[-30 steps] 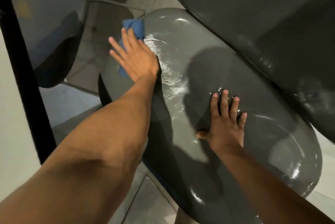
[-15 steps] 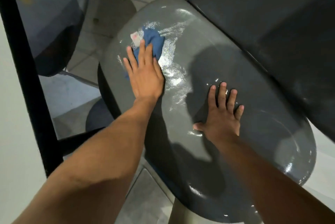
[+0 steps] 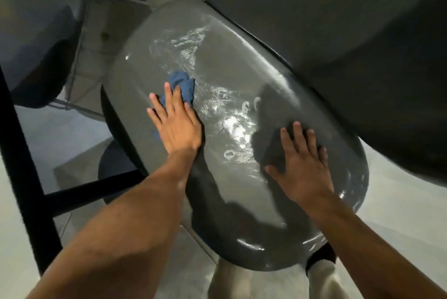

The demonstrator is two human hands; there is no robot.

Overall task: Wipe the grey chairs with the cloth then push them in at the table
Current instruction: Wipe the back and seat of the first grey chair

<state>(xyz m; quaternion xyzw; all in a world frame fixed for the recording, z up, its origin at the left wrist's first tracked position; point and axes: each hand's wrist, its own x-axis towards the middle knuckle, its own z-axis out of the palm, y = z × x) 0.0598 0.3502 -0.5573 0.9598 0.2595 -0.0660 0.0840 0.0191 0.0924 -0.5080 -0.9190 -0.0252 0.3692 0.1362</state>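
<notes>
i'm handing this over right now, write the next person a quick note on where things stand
Left hand: flat, fingers straight, pressing the blue cloth onto the grey chair seat.
Right hand: flat on the same seat, bracing it, holding nothing.
Done: wet streaks cover the far and middle part of the seat.
Left: the near end shows no streaks, so it probably still needs wiping. Another grey chair stands to the left; whether it has been wiped cannot be told. Then push the chairs in at the table.

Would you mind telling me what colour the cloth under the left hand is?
The cloth is blue, seen best in the head view against the grey chair seat.
</notes>
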